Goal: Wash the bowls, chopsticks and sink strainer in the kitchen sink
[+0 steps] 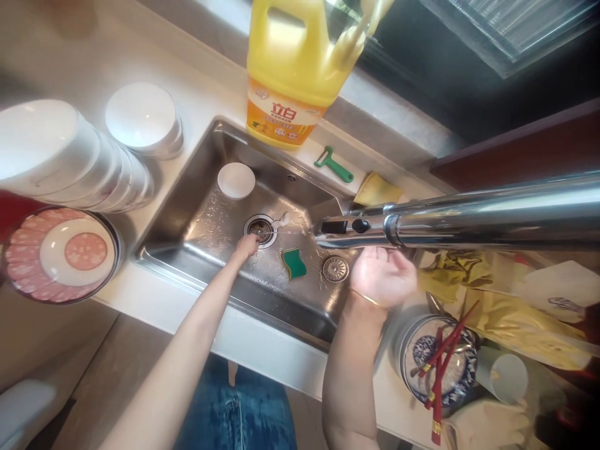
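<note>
My left hand (248,245) reaches into the steel sink (206,275), its fingers drawn together at the open drain (260,230). What they hold, if anything, is too small to make out. A thin stream of water runs from the chrome faucet (356,228) toward the drain. Beside the faucet is my right hand (383,278), palm up, its fingertips hidden behind the spout, so its grip is unclear. Between the hands lie a green and yellow sponge (294,264) and a round metal drain strainer (335,269). A white bowl (236,180) sits at the sink's far left.
Stacked white bowls (94,162) and patterned plates (60,256) stand left. A yellow detergent jug (285,75) and green peeler (334,165) are behind the sink. At right, red chopsticks (438,375) lie on a blue-patterned bowl (407,350), beside a cup (509,378).
</note>
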Demonstrator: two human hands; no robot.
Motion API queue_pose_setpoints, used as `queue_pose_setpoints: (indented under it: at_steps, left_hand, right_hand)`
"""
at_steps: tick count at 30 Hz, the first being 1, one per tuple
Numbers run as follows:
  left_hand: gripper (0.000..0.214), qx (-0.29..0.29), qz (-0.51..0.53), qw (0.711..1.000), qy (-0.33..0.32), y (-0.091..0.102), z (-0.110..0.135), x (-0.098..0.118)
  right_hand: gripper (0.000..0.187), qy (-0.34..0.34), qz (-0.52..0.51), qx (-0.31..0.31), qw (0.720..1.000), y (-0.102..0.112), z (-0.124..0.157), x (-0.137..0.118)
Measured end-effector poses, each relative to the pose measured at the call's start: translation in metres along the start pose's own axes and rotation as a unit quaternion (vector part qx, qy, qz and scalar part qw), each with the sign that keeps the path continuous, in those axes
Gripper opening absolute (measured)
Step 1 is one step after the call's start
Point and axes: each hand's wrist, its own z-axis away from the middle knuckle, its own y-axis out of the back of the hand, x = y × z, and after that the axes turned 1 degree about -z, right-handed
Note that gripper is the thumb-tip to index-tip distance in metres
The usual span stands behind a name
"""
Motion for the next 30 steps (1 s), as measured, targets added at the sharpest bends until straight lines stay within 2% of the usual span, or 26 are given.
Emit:
queue_pose_setpoints:
  at_steps: [2, 3, 4, 5, 6, 7, 9, 11, 13, 15, 17, 21, 26, 30]
  left_hand:
    - [0.028, 0.026, 0.017, 0.999, 0.020, 0.013, 0.005, 0.002]
    - [0.025, 0.049, 0.045, 0.997, 0.026, 0.022, 0.008, 0.002]
    - [0.023, 0.078, 0.092, 0.992, 0.028, 0.031, 0.011, 0.001]
    - [0.023, 0.109, 0.159, 0.981, 0.029, 0.040, 0.014, 0.000]
    - [0.025, 0.136, 0.243, 0.960, 0.030, 0.050, 0.017, -0.001]
    - [0.027, 0.156, 0.332, 0.930, 0.034, 0.058, 0.021, -0.002]
    - [0.031, 0.182, 0.487, 0.853, 0.053, 0.074, 0.030, -0.006]
    - [0.032, 0.201, 0.569, 0.793, 0.077, 0.085, 0.041, -0.011]
    - [0.029, 0.215, 0.590, 0.773, 0.092, 0.090, 0.053, -0.018]
    - [0.026, 0.212, 0.588, 0.775, 0.099, 0.091, 0.063, -0.023]
    - [0.025, 0.200, 0.583, 0.781, 0.100, 0.089, 0.071, -0.026]
    - [0.023, 0.171, 0.579, 0.791, 0.103, 0.084, 0.077, -0.022]
    - [0.021, 0.157, 0.561, 0.807, 0.096, 0.086, 0.076, -0.011]
    - [0.021, 0.157, 0.544, 0.820, 0.087, 0.086, 0.072, -0.011]
  right_hand:
    - [0.010, -0.043, 0.002, 0.021, 0.999, -0.002, 0.022, 0.033]
    - [0.012, -0.086, 0.042, 0.012, 0.995, -0.006, 0.035, 0.055]
    - [0.017, -0.142, 0.105, -0.016, 0.984, -0.011, 0.048, 0.080]
    - [0.022, -0.200, 0.182, -0.078, 0.960, -0.019, 0.059, 0.105]
    - [0.027, -0.243, 0.261, -0.163, 0.920, -0.027, 0.068, 0.129]
    - [0.031, -0.248, 0.347, -0.231, 0.874, -0.036, 0.074, 0.151]
    - [0.041, -0.218, 0.488, -0.339, 0.774, -0.054, 0.077, 0.187]
    - [0.047, -0.183, 0.586, -0.413, 0.673, -0.067, 0.073, 0.212]
    - [0.047, -0.177, 0.645, -0.463, 0.581, -0.076, 0.068, 0.226]
    - [0.046, -0.184, 0.675, -0.485, 0.524, -0.081, 0.067, 0.235]
    - [0.043, -0.192, 0.684, -0.487, 0.507, -0.083, 0.069, 0.241]
    - [0.039, -0.180, 0.701, -0.470, 0.506, -0.082, 0.077, 0.243]
    - [0.037, -0.108, 0.698, -0.448, 0.547, -0.068, 0.084, 0.237]
    - [0.033, -0.086, 0.689, -0.443, 0.567, -0.062, 0.084, 0.233]
